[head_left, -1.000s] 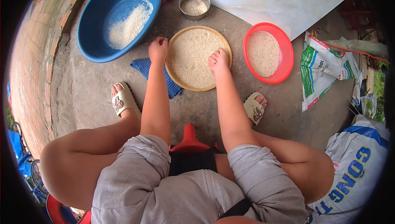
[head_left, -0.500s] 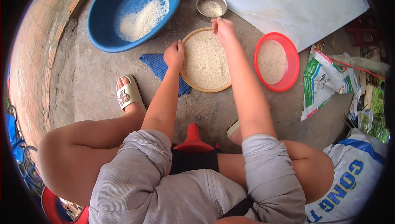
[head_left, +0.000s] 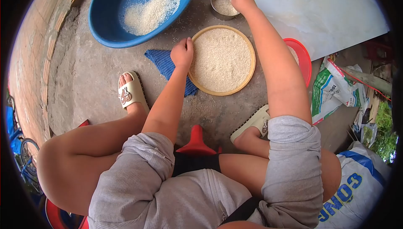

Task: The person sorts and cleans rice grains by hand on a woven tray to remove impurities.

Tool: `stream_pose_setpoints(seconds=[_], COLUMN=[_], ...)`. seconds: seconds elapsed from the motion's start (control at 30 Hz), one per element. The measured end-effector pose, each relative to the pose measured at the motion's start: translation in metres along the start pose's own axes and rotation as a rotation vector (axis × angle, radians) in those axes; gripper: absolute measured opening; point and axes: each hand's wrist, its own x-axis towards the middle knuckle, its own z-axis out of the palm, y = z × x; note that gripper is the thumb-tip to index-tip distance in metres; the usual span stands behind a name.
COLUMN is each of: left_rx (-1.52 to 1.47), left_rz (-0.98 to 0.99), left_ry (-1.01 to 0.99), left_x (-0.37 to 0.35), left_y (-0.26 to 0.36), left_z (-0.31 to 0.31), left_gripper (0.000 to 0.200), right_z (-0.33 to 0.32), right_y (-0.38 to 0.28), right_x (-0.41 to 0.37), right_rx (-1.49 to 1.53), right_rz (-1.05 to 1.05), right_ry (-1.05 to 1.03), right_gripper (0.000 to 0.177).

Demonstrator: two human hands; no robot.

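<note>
A round tan-rimmed tray [head_left: 252,67] full of whitish rice grains rests on the floor, its left side by a blue cloth [head_left: 161,63]. My left hand [head_left: 182,53] is closed at the tray's left rim, thumb and fingers pressed together there. My right hand [head_left: 242,1] reaches out to a small round metal container [head_left: 226,17] with rice in it. Its bent fingers are at the container's upper right rim; what they hold, if anything, is too small to see.
A large blue basin [head_left: 98,25] with rice stands at the upper left. On the right, a red basin [head_left: 305,63] is partly behind my right forearm. A marbled sheet [head_left: 302,10] covers the upper right, with a crumpled printed sack [head_left: 327,90] below it. Loose grains dot the floor.
My right hand has moved from over the tray's far edge up and right to the metal container. My left hand stays at the tray's left rim. The view has shifted slightly.
</note>
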Motion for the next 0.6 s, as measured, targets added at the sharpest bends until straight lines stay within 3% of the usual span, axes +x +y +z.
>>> stream_pose_setpoints(seconds=[0.1, 0.17, 0.3, 0.4, 0.47, 0.57, 0.6], left_rx=[-0.017, -0.012, -0.025, -0.030, -0.031, -0.064, -0.090], left_rz=[0.013, 0.015, -0.002, 0.005, 0.009, -0.010, 0.051], left_ry=[0.017, 0.021, 0.008, 0.014, 0.013, -0.041, 0.047], left_x=[0.000, 0.000, 0.000, -0.001, 0.000, -0.002, -0.005], left_y=[0.001, 0.001, 0.001, 0.001, 0.000, -0.003, -0.003], left_z=[0.002, 0.001, 0.000, 0.000, 0.000, 0.000, 0.000], left_gripper=[0.034, 0.034, 0.034, 0.035, 0.035, 0.036, 0.032], right_z=[0.000, 0.024, 0.028, 0.014, 0.028, 0.052, 0.060], right_y=[-0.011, -0.004, 0.009, 0.001, 0.009, 0.017, 0.015], right_x=[-0.009, -0.015, -0.018, -0.057, -0.092, -0.156, -0.179], right_rx=[0.009, -0.147, -0.025, 0.075, 0.073, 0.009, -0.017], right_rz=[0.080, -0.094, -0.159, -0.044, 0.141, 0.405, 0.504], right_ry=[-0.171, -0.076, 0.063, 0.232, 0.480, 0.506, 0.501], right_gripper=[0.032, 0.034, 0.028, 0.019, 0.013, 0.016, 0.017])
